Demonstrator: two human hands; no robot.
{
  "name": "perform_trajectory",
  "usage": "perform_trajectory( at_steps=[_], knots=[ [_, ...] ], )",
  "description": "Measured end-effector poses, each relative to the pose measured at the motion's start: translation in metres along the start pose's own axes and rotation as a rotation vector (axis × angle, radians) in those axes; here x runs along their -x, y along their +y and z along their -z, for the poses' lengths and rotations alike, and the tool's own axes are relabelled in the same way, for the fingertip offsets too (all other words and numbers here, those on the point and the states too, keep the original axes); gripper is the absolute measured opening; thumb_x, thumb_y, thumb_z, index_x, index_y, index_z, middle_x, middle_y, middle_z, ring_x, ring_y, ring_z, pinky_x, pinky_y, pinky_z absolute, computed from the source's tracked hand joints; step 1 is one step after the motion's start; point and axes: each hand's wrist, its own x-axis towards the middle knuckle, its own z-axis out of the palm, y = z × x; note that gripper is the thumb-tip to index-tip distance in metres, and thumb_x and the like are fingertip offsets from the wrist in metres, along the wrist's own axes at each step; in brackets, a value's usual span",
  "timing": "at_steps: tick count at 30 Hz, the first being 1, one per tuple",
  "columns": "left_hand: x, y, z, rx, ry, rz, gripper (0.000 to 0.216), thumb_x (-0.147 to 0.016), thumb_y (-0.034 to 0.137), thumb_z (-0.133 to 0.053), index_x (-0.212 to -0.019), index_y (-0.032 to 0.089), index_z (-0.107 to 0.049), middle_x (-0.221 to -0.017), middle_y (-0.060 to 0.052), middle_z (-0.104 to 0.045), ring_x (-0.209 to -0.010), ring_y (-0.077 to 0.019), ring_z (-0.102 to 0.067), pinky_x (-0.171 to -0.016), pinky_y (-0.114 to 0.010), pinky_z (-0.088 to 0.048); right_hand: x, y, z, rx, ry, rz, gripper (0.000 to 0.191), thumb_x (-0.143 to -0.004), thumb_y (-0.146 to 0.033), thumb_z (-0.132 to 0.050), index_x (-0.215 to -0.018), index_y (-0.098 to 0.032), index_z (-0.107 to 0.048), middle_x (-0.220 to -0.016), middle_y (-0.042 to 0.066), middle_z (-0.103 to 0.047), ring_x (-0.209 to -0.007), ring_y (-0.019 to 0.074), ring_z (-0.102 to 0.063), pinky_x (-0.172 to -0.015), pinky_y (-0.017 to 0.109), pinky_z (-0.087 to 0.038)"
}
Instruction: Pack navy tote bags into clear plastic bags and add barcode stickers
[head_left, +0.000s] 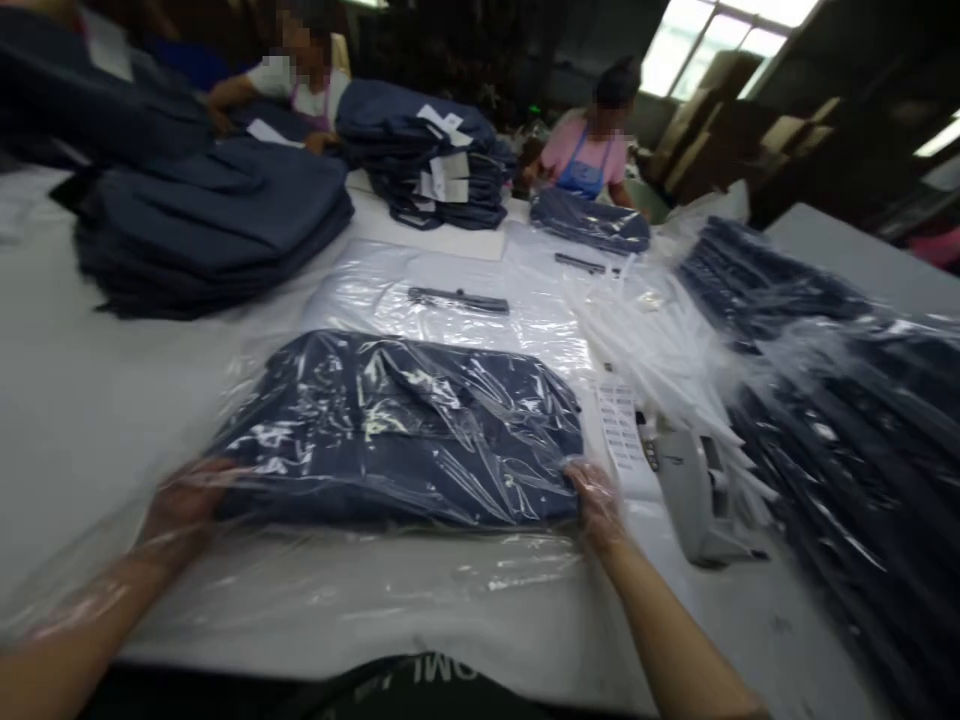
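A flat navy fabric bag (420, 440) lies on the white table in front of me, inside a clear plastic bag (360, 585) whose loose end spreads toward my body. My left hand (187, 500) is inside the plastic and grips the navy bag's near left corner, its fingers partly blurred. At the near right corner, my right hand (596, 495) holds the bag's edge, also under the film, with its fingers bent around it. Just beyond lie flat clear plastic bags (367, 275) with a dark printed strip on top.
Navy bags (225, 210) are stacked at the far left, with another tagged stack (427, 130) behind. Right of me are a label sheet (622, 430), a grey label dispenser (697, 500) and plastic-wrapped navy bags (847, 450). Two people (589, 150) work across the table.
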Motion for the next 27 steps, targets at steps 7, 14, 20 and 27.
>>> perform_trajectory(
  at_steps=[7,14,20,27],
  knots=[
    [0.020,-0.012,-0.022,-0.053,0.040,0.051,0.026,-0.090,0.023,-0.046,-0.104,0.006,-0.061,-0.107,-0.013,-0.060,-0.105,-0.0238,-0.051,-0.097,-0.042,-0.039,0.009,-0.085,0.021,0.180,-0.182,0.002,0.060,-0.079,-0.040,-0.058,-0.133,-0.014,-0.046,-0.126,0.019,-0.054,-0.121,0.0363,-0.046,-0.096,0.055,-0.043],
    [0.024,-0.016,-0.025,-0.004,0.073,0.049,0.024,-0.088,0.020,-0.047,-0.106,0.012,-0.062,-0.107,-0.012,-0.062,-0.104,-0.0234,-0.052,-0.095,-0.042,-0.040,-0.031,-0.125,-0.042,-0.366,0.093,-0.297,0.059,-0.090,-0.047,-0.043,-0.143,-0.028,-0.027,-0.151,0.010,-0.027,-0.133,0.0306,-0.037,-0.100,0.057,-0.040],
    [0.020,-0.019,-0.027,0.046,0.116,0.097,0.021,-0.085,0.021,-0.050,-0.101,0.016,-0.064,-0.103,-0.009,-0.064,-0.098,-0.0219,-0.057,-0.092,-0.038,-0.043,-0.027,-0.131,-0.054,-0.214,-0.188,0.029,0.057,-0.080,-0.035,-0.058,-0.135,-0.026,-0.045,-0.140,0.012,-0.046,-0.130,0.0372,-0.039,-0.103,0.060,-0.035],
    [0.065,0.057,-0.009,-0.009,0.355,0.289,0.030,-0.085,0.020,-0.051,-0.113,0.010,-0.050,-0.116,-0.018,-0.052,-0.113,-0.0320,-0.046,-0.096,-0.048,-0.036,-0.025,-0.132,-0.072,0.208,-0.392,0.259,0.079,-0.073,-0.005,-0.048,-0.143,-0.039,-0.031,-0.145,0.008,-0.041,-0.130,0.0386,-0.038,-0.101,0.064,-0.033]
  ],
)
